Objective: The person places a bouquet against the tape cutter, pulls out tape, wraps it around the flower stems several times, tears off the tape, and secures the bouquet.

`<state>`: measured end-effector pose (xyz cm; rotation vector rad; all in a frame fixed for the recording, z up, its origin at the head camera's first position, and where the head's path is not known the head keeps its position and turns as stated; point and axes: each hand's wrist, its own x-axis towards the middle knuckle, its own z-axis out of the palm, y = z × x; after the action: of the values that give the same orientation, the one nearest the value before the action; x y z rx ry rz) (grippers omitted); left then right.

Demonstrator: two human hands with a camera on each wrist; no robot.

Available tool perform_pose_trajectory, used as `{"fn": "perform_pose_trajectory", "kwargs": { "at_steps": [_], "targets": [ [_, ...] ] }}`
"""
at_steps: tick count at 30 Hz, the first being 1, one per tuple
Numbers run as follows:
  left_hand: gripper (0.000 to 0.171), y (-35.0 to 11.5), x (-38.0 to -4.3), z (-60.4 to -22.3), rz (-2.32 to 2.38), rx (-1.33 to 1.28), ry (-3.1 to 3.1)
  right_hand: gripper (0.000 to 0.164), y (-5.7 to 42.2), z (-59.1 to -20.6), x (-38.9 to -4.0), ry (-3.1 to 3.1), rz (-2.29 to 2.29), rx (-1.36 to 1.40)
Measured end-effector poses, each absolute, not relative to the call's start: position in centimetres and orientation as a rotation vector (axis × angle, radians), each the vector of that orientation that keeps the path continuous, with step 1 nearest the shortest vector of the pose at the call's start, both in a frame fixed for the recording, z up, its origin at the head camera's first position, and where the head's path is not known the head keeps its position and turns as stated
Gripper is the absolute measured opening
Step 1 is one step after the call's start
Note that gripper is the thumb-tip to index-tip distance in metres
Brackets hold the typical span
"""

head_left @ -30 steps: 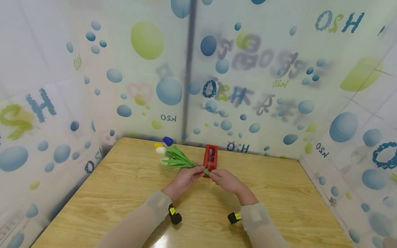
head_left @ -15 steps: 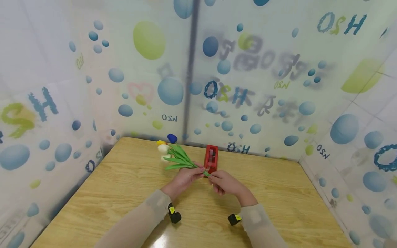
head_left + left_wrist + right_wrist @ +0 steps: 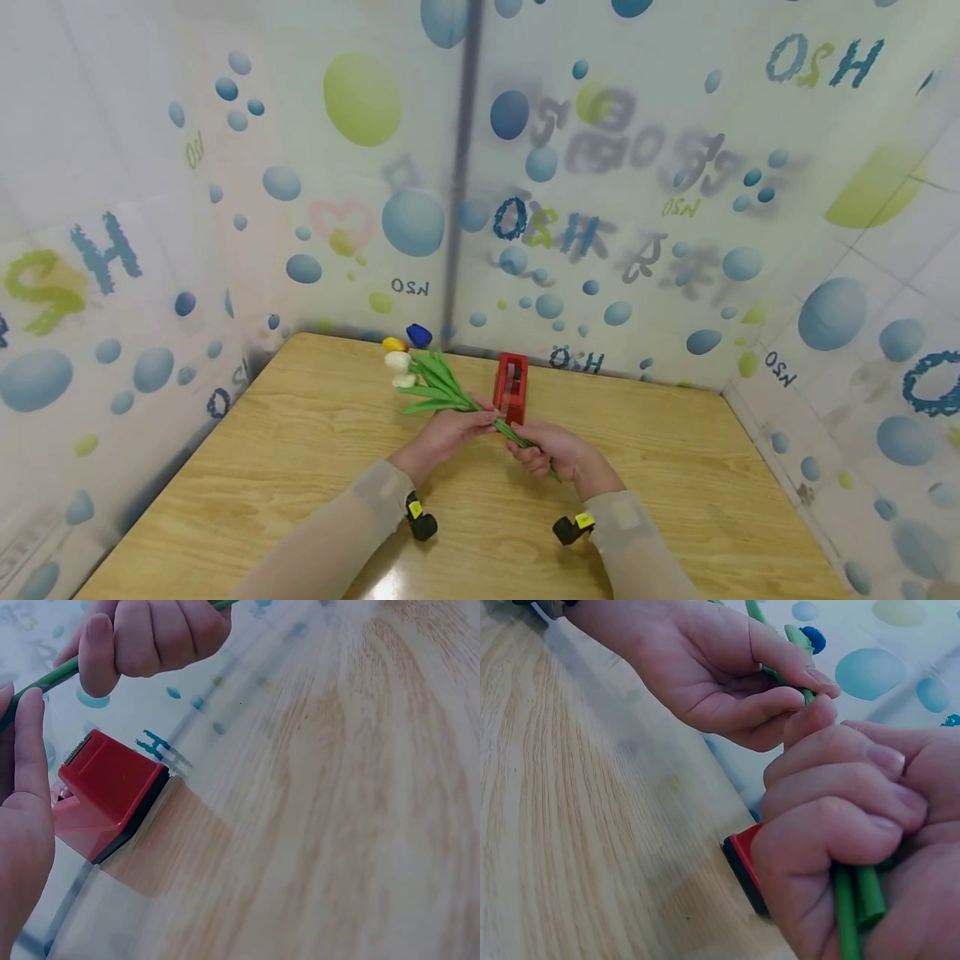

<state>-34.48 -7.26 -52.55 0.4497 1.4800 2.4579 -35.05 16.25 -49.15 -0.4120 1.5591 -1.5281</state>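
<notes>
A bunch of tulips (image 3: pixel 433 379) with blue, yellow and white heads slants across the middle of the table in the head view, heads to the far left. My left hand (image 3: pixel 453 429) pinches the green stems between thumb and fingers, just below the leaves. Lower down, my right hand (image 3: pixel 551 450) has its fingers curled round the same stems. The cut stem ends (image 3: pixel 847 907) stick out below that fist in the right wrist view. Just behind the hands stands a red tape dispenser (image 3: pixel 512 383), which neither hand is seen to grip; the left wrist view shows its toothed cutter (image 3: pixel 78 748).
The wooden table (image 3: pixel 300 492) reaches back to a pale curtain-like wall (image 3: pixel 637 192) printed with blue and green drops. More printed panels stand at both sides. Black wrist cameras (image 3: pixel 422 518) sit on the sleeves.
My right hand has gone from pinching the stem ends to curling its fingers round the stems, whose ends now show below it. The left hand and flowers have shifted only slightly.
</notes>
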Motion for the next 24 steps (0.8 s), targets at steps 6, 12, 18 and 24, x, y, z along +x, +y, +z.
{"fn": "perform_pose_trajectory", "kwargs": {
  "at_steps": [6, 12, 18, 24],
  "targets": [
    [0.03, -7.4, -34.6, -52.3, 2.481, 0.465, 1.458, 0.04, 15.8, -49.1, -34.8, 1.611, -1.547, -0.395],
    [0.02, -7.3, -34.3, -52.1, 2.561, 0.425, 1.413, 0.04, 15.2, -48.7, -34.8, 1.925, -1.457, -0.525],
    [0.019, -6.5, -34.2, -52.1, 2.667, 0.253, 1.401, 0.046, 14.7, -47.8, -34.4, 2.456, -1.145, -0.751],
    [0.008, -6.1, -33.9, -52.3, 2.706, 0.055, 1.41, 0.042, 14.7, -47.2, -33.9, 2.749, -0.855, -0.867]
  ]
}}
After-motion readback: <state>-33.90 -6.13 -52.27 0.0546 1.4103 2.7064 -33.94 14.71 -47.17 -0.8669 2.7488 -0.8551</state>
